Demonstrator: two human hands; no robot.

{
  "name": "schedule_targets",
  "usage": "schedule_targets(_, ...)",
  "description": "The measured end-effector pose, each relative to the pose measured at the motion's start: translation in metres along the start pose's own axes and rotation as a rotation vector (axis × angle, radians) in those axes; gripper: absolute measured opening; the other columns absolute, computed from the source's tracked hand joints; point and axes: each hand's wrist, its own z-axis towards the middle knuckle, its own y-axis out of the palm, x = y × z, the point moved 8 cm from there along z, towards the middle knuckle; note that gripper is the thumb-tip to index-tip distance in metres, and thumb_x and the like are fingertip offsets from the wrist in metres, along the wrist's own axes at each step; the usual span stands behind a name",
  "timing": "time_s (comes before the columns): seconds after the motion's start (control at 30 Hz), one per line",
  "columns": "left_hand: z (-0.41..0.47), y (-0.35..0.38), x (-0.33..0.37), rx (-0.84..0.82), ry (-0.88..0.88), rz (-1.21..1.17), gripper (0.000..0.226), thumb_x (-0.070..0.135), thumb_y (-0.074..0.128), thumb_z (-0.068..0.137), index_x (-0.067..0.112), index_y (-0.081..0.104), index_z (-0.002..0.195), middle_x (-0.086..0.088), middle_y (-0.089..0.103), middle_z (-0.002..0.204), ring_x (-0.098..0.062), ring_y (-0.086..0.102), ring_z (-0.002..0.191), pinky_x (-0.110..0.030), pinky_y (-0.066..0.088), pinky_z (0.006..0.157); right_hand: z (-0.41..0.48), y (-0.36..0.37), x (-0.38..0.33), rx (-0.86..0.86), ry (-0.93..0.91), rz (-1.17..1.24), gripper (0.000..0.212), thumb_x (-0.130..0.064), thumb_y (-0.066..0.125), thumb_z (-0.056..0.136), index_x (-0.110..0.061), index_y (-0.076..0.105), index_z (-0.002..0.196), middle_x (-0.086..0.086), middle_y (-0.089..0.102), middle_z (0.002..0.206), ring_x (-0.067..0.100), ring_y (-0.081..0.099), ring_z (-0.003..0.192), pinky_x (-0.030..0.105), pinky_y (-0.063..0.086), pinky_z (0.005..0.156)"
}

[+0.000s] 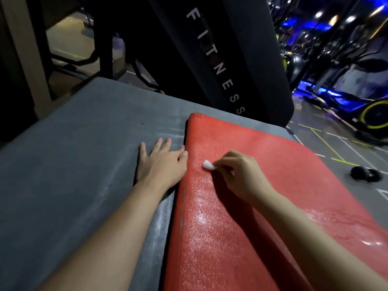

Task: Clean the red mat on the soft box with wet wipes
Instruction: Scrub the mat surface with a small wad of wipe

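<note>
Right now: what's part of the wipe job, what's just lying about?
Job: red mat, wet wipe pinched in right hand, grey soft box, left hand flat on it.
Lying about: black FITNESS pad, dark round object on floor, yellow-rimmed machine.

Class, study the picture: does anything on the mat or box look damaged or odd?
Yes. The mat is worn along its left edge: a pale, chipped strip runs near the left hand. Pale scuffs mark the box beyond that hand.
</note>
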Motion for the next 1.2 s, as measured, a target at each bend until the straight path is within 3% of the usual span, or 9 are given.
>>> schedule_targets(0.07,0.0,-0.001,-0.001,0.002,-0.003,-0.002,0.054,0.055,0.013,0.106,0.046,0.032,0.156,0.005,0.014,0.17,-0.015,0.001,0.158,-0.057,-0.01,0.123,-0.018,-0.004,-0.006,-0.048,-0.001,0.077,0.011,-0.012,0.074,0.085,-0.019,0.079,0.093,-0.006,0.068,0.085,0.005,0.061,0.072,0.01,0.042,0.068)
schedule_targets(0.2,0.001,-0.002,0.0,-0.024,-0.007,0.002,0.054,0.054,0.013,0.106,0.047,0.032,0.155,0.005,0.013,0.17,-0.015,0.002,0.158,-0.057,-0.01,0.123,-0.008,-0.002,0.005,-0.006,0.065,0.084,0.012,-0.021,0.076,0.085,-0.02,0.079,0.096,-0.003,0.068,0.086,0.011,0.062,0.074,0.02,0.046,0.068)
schedule_targets(0.3,-0.001,-0.002,-0.001,-0.04,-0.005,0.006,0.053,0.055,0.013,0.106,0.048,0.033,0.155,0.004,0.014,0.17,-0.015,0.003,0.158,-0.057,-0.01,0.123,-0.002,0.001,0.01,0.082,0.154,0.092,0.013,-0.016,0.074,0.086,-0.015,0.078,0.098,0.0,0.068,0.09,0.016,0.063,0.079,0.009,0.04,0.068)
schedule_targets(0.43,-0.002,-0.002,-0.001,-0.043,-0.006,0.01,0.053,0.055,0.013,0.106,0.048,0.033,0.154,0.003,0.015,0.17,-0.016,0.004,0.158,-0.057,-0.01,0.123,-0.031,0.002,-0.015,0.063,0.189,0.092,0.011,-0.013,0.071,0.087,-0.013,0.077,0.096,0.004,0.065,0.088,0.021,0.062,0.078,0.014,0.035,0.066)
schedule_targets(0.57,0.001,0.001,-0.002,-0.042,-0.002,0.0,0.053,0.055,0.013,0.106,0.048,0.033,0.154,0.004,0.014,0.17,-0.016,0.003,0.158,-0.057,-0.011,0.123,-0.092,-0.008,-0.039,0.008,0.181,0.167,0.008,-0.025,0.071,0.089,-0.024,0.076,0.095,-0.009,0.061,0.084,0.004,0.057,0.073,0.009,0.038,0.065)
schedule_targets(0.93,0.001,0.0,-0.001,-0.027,0.008,0.018,0.054,0.055,0.013,0.106,0.044,0.035,0.155,0.001,0.018,0.17,-0.016,0.006,0.158,-0.057,-0.011,0.122,-0.109,-0.007,-0.037,0.207,0.222,0.313,0.01,-0.026,0.076,0.086,-0.025,0.076,0.096,-0.011,0.059,0.084,0.005,0.058,0.074,0.01,0.036,0.065)
schedule_targets(1.1,-0.026,-0.019,0.003,0.158,-0.011,0.03,0.054,0.054,0.031,0.106,0.028,0.051,0.149,-0.01,0.032,0.165,-0.021,0.02,0.155,-0.058,-0.01,0.123,-0.107,-0.003,-0.038,0.21,0.19,0.316,0.009,-0.02,0.073,0.087,-0.021,0.075,0.096,-0.007,0.059,0.087,0.016,0.059,0.084,0.026,0.047,0.073)
schedule_targets(1.2,-0.07,-0.028,0.006,0.136,-0.001,0.035,0.053,0.053,0.038,0.105,0.028,0.049,0.149,-0.008,0.026,0.167,-0.021,0.016,0.156,-0.057,-0.004,0.124,-0.104,-0.006,-0.036,0.175,0.194,0.289,0.013,-0.011,0.071,0.086,-0.013,0.076,0.097,0.003,0.062,0.088,0.026,0.06,0.086,0.034,0.049,0.075)
